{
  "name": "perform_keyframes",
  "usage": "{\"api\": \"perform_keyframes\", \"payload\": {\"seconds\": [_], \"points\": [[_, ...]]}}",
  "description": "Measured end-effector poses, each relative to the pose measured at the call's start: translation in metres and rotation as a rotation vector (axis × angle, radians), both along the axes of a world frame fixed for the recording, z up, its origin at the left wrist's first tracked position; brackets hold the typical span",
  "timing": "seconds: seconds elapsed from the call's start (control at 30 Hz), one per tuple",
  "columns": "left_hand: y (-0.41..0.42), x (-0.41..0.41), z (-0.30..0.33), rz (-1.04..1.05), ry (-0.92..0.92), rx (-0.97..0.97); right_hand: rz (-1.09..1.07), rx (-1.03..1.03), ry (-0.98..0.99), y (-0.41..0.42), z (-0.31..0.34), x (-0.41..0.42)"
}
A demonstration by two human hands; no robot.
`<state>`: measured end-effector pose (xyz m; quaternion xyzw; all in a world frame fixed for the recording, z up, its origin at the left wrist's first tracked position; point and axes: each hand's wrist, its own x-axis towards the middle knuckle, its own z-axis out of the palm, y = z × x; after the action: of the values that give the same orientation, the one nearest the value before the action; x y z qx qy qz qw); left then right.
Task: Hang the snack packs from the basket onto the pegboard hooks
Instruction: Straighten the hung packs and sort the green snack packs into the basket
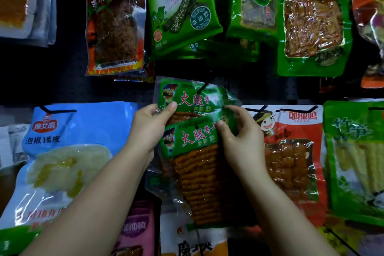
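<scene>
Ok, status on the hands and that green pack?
Left hand pinching rear green pack, on hook. Right hand gripping front green pack, not hooked. Nothing blocking.

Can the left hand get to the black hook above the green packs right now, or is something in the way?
Probably not at once. The left hand holds the rear green clear-windowed snack pack, whose top already covers the thin black metal hook. The right hand grips the front matching green pack below it.
</scene>
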<state>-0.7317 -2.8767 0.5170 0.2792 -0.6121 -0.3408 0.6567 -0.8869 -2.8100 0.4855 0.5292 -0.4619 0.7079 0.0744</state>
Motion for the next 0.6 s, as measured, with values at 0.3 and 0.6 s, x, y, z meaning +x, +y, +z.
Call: {"api": "perform_keyframes", "payload": {"seconds": [0.3, 0.6], "points": [[-0.047, -0.021, -0.007, 0.114, -0.009, 0.099, -0.08, 0.196, 0.0, -0.043, -0.006, -0.01], [-0.063, -0.026, -0.016, 0.285, -0.061, 0.087, -0.15, 0.153, 0.046, -0.047, -0.023, -0.013]]}}
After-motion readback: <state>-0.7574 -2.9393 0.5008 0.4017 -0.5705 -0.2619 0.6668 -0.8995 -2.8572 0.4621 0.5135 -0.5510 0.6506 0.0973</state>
